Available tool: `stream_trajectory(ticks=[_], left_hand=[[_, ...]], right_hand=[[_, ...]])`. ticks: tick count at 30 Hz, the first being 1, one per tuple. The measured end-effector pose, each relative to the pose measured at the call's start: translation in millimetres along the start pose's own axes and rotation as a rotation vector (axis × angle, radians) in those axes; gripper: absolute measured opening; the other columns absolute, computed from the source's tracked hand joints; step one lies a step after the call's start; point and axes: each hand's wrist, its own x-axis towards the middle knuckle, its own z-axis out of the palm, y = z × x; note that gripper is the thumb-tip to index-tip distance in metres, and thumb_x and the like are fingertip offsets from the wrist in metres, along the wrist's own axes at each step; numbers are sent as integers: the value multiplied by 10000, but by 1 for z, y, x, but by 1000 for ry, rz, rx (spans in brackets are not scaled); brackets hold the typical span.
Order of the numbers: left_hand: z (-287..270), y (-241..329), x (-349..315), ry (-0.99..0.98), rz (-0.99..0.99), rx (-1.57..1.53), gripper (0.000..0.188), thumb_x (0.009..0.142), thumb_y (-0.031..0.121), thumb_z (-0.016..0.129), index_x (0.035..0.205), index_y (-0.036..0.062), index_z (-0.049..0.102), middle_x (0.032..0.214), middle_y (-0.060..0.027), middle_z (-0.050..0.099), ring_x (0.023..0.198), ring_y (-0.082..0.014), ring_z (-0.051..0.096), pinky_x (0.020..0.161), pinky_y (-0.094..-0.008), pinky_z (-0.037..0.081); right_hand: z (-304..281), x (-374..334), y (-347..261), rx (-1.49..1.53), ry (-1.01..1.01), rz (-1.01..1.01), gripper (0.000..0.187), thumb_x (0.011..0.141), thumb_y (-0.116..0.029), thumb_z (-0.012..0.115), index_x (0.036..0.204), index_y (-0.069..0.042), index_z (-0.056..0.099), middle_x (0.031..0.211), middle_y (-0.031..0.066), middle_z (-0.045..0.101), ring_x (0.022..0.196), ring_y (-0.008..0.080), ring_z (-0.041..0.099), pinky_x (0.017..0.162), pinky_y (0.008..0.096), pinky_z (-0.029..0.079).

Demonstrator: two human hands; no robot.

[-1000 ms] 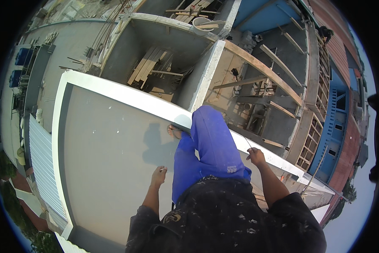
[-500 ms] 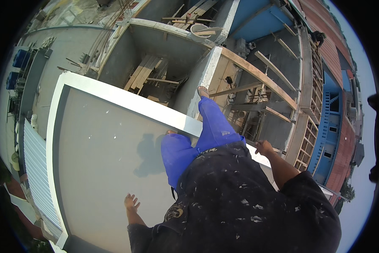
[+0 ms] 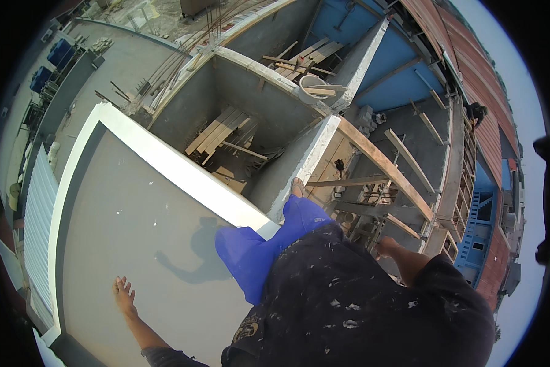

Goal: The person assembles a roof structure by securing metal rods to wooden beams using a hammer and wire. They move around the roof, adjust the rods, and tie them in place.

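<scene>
My left hand (image 3: 124,296) reaches out over the grey roof slab (image 3: 122,232) with its fingers apart, holding nothing. On the other side my right hand (image 3: 386,246) hangs beside my body above the framed openings, seemingly empty with its fingers loosely bent. My bare foot (image 3: 297,187) stands on the end of a narrow concrete wall top (image 3: 315,150). Blue trousers (image 3: 244,251) cover my bent legs; the other foot is hidden. A white-topped parapet (image 3: 183,171) borders the slab, and my shadow lies on its surface.
Deep wall-sided openings lie ahead, with planks (image 3: 220,131) inside one. A bucket (image 3: 312,89) with wood pieces sits on a wall junction. Wooden beams (image 3: 385,165) cross the opening at right. Rebar rods (image 3: 165,70) stick up at left. Another person (image 3: 475,112) is at the far right.
My left hand has swung outward to the left. My right hand has come down slightly. My body leans differently, and the view has shifted so the walls ahead sit lower.
</scene>
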Motion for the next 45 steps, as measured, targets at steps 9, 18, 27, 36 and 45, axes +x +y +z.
stream_trajectory(ticks=[9,18,27,36,45], left_hand=[[268,110,-98,-481,-31,264,612,1036,504,537,1470,80,450,1469,-155,548,1322,-329,549,1054,-490,455],[417,229,-124,-581,83,534,594,1031,485,554,1450,71,483,1401,-145,607,1211,-294,616,1003,-461,488],[590,424,-135,-599,411,538,605,1014,484,592,1433,52,524,1313,-103,668,1135,-215,638,950,-399,498],[595,453,-138,-518,478,511,614,1014,501,593,1438,62,522,1337,-96,656,1170,-206,624,964,-382,468],[442,475,-62,-62,260,402,636,1038,539,502,1503,111,436,1417,-75,615,1290,-289,576,1068,-498,422]], right_hand=[[-39,71,6,521,-29,-26,388,1006,-320,502,1095,-25,738,808,69,784,687,202,685,672,355,558],[15,101,74,801,-201,95,404,1027,-355,472,1132,-55,721,815,50,785,596,162,612,545,337,501],[26,116,152,1100,-164,348,371,1035,-329,464,1155,-59,688,800,97,768,526,155,535,447,347,407],[22,130,252,1220,-87,473,379,1048,-324,455,1111,-21,673,754,109,759,476,152,520,458,332,424],[28,144,227,1297,-86,471,392,1050,-335,446,1109,-19,669,761,107,759,460,146,501,446,327,411]])
